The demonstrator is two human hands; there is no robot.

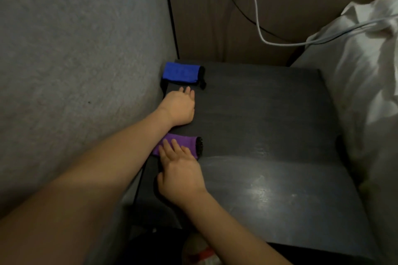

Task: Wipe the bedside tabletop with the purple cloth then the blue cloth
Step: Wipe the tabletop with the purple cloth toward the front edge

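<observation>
step 1 is only starting: the right hand [182, 175] lies flat, fingers straight, on the folded purple cloth [183, 143] at the tabletop [269, 135] left edge. the left hand [181, 107] rests open near the blue cloth [181, 72], holding nothing. next, probably grip purple and sweep.

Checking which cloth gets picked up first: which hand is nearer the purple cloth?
Right. The right hand rests its fingers on the purple cloth; the left hand lies flat on the tabletop beyond it, near the blue cloth.

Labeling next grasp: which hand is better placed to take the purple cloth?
Right hand: its fingers already lie on the purple cloth. The left hand rests flat farther back, near the blue cloth.
</observation>
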